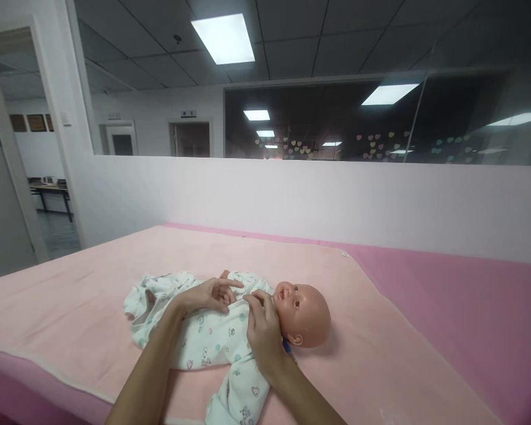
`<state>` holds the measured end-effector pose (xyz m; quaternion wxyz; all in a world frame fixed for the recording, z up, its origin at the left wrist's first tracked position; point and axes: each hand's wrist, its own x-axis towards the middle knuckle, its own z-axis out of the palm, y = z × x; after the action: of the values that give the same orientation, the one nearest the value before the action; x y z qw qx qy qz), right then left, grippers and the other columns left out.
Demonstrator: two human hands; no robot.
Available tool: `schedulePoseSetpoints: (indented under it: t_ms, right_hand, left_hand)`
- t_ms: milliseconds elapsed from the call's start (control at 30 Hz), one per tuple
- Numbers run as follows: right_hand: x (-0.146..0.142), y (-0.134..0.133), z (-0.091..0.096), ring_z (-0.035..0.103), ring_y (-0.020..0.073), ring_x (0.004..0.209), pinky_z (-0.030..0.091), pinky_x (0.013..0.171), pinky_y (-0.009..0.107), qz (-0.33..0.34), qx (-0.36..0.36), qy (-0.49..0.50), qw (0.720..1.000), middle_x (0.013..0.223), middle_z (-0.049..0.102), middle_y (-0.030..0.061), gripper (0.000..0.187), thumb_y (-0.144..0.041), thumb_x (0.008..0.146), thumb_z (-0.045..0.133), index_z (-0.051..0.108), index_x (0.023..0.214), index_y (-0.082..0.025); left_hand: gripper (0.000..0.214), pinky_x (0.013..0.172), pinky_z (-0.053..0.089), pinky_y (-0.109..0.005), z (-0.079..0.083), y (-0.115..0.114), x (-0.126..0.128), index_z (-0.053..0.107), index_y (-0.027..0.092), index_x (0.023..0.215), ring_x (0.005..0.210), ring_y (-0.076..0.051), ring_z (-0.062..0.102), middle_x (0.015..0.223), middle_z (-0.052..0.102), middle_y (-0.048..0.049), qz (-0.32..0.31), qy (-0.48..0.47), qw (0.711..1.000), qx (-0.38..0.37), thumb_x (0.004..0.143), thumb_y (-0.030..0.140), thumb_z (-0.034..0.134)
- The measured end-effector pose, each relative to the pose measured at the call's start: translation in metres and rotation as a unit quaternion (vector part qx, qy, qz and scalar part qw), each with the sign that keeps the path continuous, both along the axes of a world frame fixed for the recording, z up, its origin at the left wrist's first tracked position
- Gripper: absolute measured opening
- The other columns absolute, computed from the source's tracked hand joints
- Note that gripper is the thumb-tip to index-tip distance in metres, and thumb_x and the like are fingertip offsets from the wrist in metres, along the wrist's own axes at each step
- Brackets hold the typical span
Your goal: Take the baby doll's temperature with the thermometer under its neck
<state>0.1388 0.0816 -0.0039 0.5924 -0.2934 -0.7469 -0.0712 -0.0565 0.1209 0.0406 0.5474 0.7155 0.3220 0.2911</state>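
A bald baby doll [307, 313] lies on its back, its head to the right. It wears a white baby onesie [216, 339] with small printed figures. Over the chest, my left hand [216, 294] has its fingers apart and its thumb lowered toward the cloth, with nothing visible between them. At the collar by the doll's neck, my right hand [263, 330] is closed with bent fingers on the onesie; its thumb is hidden. One sleeve stretches toward me, below my right wrist. The legs of the onesie lie bunched at the left. Something blue shows under the doll's neck.
Beneath the doll is a pale pink sheet [84, 301] over a darker pink mat [469, 307]. A white half wall [314, 200] with a window above it rises behind. At the left is a doorway, with a table [51, 189] beyond it.
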Motion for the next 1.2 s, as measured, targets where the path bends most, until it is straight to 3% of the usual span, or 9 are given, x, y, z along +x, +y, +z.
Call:
schedulePoseSetpoints:
  t_ms: [167,367,500,933,1200]
  right_hand:
    - [0.001,-0.006,0.002,0.053,0.0170,0.086,0.050,0.073,0.030,0.011,0.016,-0.028,0.999,0.095,0.055,0.0083,0.039,0.000,0.083,0.032,0.059,0.102,-0.019]
    - [-0.004,-0.007,0.006,0.052,0.0193,0.082,0.044,0.075,0.035,0.035,0.001,-0.121,0.992,0.095,0.059,0.0068,0.025,-0.010,0.083,0.041,0.058,0.101,-0.019]
    - [-0.005,-0.006,0.007,0.051,0.0187,0.081,0.041,0.076,0.035,0.036,-0.013,-0.139,0.990,0.090,0.061,0.0051,0.017,-0.016,0.086,0.044,0.057,0.096,-0.019]
    - [-0.015,-0.003,0.004,0.051,0.0188,0.084,0.040,0.077,0.036,0.050,0.024,-0.138,0.989,0.088,0.059,0.0057,0.017,-0.017,0.085,0.048,0.062,0.094,-0.020]
    - [-0.015,-0.003,0.001,0.049,0.0174,0.076,0.038,0.073,0.033,0.016,0.005,-0.117,0.993,0.079,0.058,0.0031,0.012,-0.023,0.086,0.050,0.062,0.086,-0.021]
  left_hand:
    - [0.060,0.064,0.041,-0.021,-0.010,-0.001,-0.008,0.060,0.022,0.115,0.066,-0.009,0.050,0.074,0.060,0.0022,-0.027,0.001,1.000,-0.002,0.059,0.011,0.078]
    - [0.053,0.063,0.041,-0.020,-0.022,0.002,-0.011,0.062,0.021,0.110,0.065,-0.009,0.052,0.068,0.057,0.0035,0.011,-0.083,0.996,0.002,0.060,0.010,0.077]
    - [0.049,0.064,0.042,-0.019,-0.019,-0.001,-0.010,0.062,0.019,0.108,0.065,-0.008,0.055,0.071,0.062,0.0020,0.025,-0.100,0.995,0.001,0.063,0.010,0.076]
    - [0.051,0.068,0.046,-0.021,-0.015,0.000,-0.007,0.059,0.017,0.114,0.068,-0.013,0.064,0.071,0.070,-0.0023,0.010,-0.065,0.998,-0.016,0.066,0.014,0.075]
    - [0.050,0.073,0.045,-0.022,-0.013,-0.001,-0.007,0.058,0.017,0.116,0.072,-0.014,0.065,0.077,0.072,-0.0047,0.003,-0.060,0.998,-0.020,0.069,0.018,0.074]
